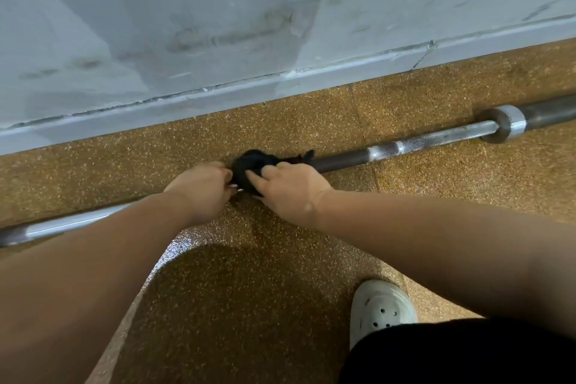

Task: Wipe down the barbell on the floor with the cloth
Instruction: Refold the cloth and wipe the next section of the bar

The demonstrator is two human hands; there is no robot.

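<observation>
The barbell (405,148) lies on the speckled tan floor (436,203), running from the lower left up to the right edge of the view. About halfway along the visible shaft, a black cloth (249,164) is bunched around the bar, hiding the metal there.

The left hand (202,188) sits on the bar just left of the cloth. Its fingers (225,176) are curled and pressed together, pinching the cloth's left edge. A sliver of bright shaft shows just below the fingertips.

The right hand (291,188) covers the cloth's right side. Its fingers (258,177) are curled over the bundle and hold it against the bar, with one digit lying across the front of the cloth towards the left hand. A loose corner of cloth sticks out along the shaft beyond the knuckles.

Right of the cloth the shaft is dark, then silver and knurled, and ends at a thick silver collar (509,126) and a dark sleeve (548,114). Left of the hands the shaft is bright silver, passing behind the left forearm.

Beyond the barbell, a grey baseboard (280,81) runs parallel to it under a scuffed pale wall (156,25). On the near side of the bar are a white perforated shoe (380,309) and black shorts (467,355).
</observation>
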